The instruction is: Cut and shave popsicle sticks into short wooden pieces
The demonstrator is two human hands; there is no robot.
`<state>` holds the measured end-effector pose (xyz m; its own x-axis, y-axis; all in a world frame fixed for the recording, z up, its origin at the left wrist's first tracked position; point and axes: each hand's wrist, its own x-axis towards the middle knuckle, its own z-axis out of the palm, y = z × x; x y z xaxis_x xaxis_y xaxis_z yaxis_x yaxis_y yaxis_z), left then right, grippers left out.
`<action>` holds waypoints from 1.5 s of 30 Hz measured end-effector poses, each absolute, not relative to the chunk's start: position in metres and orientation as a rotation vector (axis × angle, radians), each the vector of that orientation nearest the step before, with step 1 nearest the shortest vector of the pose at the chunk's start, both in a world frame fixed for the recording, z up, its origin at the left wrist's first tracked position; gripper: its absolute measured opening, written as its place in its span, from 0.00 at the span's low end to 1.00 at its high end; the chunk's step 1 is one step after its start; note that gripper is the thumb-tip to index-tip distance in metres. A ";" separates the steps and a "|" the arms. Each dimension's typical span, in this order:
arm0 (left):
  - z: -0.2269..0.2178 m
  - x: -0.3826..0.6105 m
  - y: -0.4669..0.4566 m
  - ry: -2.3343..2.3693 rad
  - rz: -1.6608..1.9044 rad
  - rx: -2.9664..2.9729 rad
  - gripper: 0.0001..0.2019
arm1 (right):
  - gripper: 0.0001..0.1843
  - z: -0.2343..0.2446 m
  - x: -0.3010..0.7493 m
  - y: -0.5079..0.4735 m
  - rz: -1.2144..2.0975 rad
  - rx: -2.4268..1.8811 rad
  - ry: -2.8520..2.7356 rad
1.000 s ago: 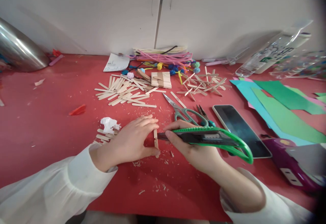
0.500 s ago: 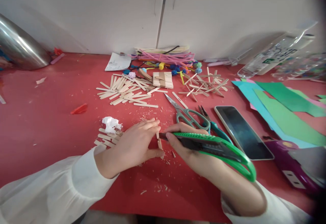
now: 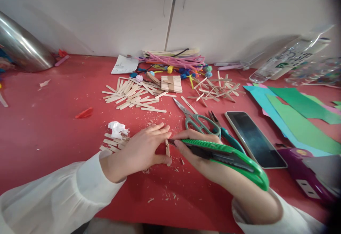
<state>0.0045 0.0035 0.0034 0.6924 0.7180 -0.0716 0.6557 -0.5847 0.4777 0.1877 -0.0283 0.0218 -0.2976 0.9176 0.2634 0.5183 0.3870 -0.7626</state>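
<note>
My left hand (image 3: 144, 148) pinches a short wooden craft stick (image 3: 167, 148) between fingers and thumb and holds it down on the red table (image 3: 53, 127). My right hand (image 3: 194, 148) grips a green utility knife (image 3: 226, 154), whose tip touches the stick's upper end. Wood shavings (image 3: 170, 191) lie scattered around and below the stick. Both arms wear white sleeves.
A pile of craft sticks (image 3: 130, 97), a glued stick block (image 3: 172, 83) and pipe cleaners (image 3: 176, 60) lie behind. Scissors (image 3: 195, 117), small pliers (image 3: 223, 132), a phone (image 3: 254, 138), coloured paper (image 3: 295, 113) and a purple glue gun (image 3: 306, 177) sit right. A metal bowl (image 3: 21, 47) stands far left.
The knife tip and stick stay together; my right hand has dropped the knife's handle end slightly lower. The view has drifted a little, hands otherwise hold the same pose.
</note>
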 end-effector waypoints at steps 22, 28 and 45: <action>0.008 0.002 0.005 0.942 0.086 2.339 0.45 | 0.07 0.025 0.193 -0.026 0.700 -1.276 -2.018; 0.010 0.001 0.005 0.938 0.072 2.347 0.45 | 0.06 0.025 0.191 -0.027 0.766 -1.266 -1.994; 0.013 0.003 0.006 0.945 0.077 2.361 0.44 | 0.09 0.035 0.190 -0.026 0.794 -1.247 -2.167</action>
